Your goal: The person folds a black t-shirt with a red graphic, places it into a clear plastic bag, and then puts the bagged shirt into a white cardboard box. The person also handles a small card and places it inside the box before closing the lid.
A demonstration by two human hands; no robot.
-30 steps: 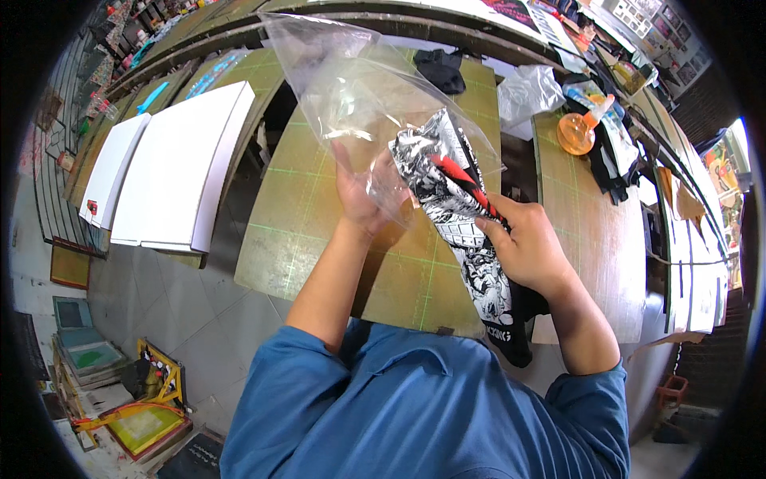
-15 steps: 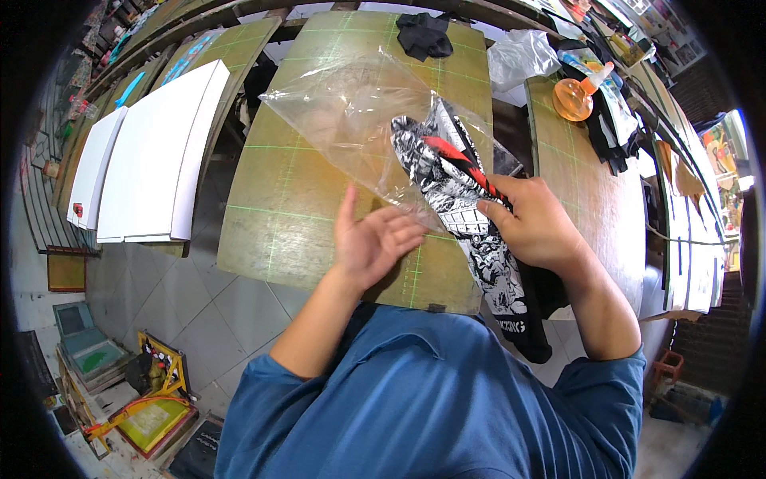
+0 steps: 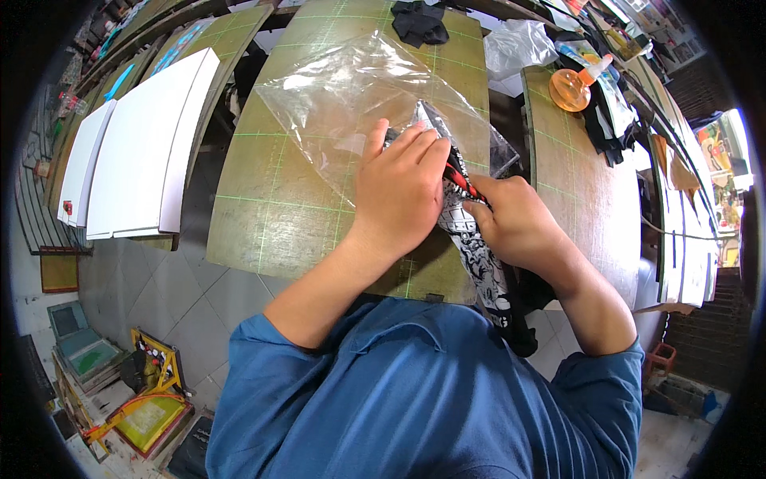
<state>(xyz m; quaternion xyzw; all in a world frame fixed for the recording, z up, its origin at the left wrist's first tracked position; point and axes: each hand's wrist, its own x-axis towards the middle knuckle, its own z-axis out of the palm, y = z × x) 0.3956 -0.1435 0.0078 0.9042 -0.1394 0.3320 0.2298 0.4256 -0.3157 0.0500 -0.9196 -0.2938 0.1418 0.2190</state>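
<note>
Patterned cloth [image 3: 477, 254] is pinched in your right hand [image 3: 515, 222]; your left hand [image 3: 403, 188] covers its top, fingers nearly straight, grip hidden. Press softly, keep folds flat. It reaches from the clear bag [image 3: 319, 112] past the tabletop [image 3: 255, 199] edge.

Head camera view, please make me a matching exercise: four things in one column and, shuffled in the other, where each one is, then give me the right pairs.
Things
1. Black-and-white printed fabric with red
2. Clear plastic bag
3. Rounded orange spray bottle
4. Small crumpled all-black cloth

Places
A. At the far end of the brown, green-lined middle board
B. Gripped in the person's right hand
C. On the brown right-hand board
D. Beyond the left hand, reaching past the middle board's right edge

Right pairs: 1-B, 2-D, 3-C, 4-A
</note>
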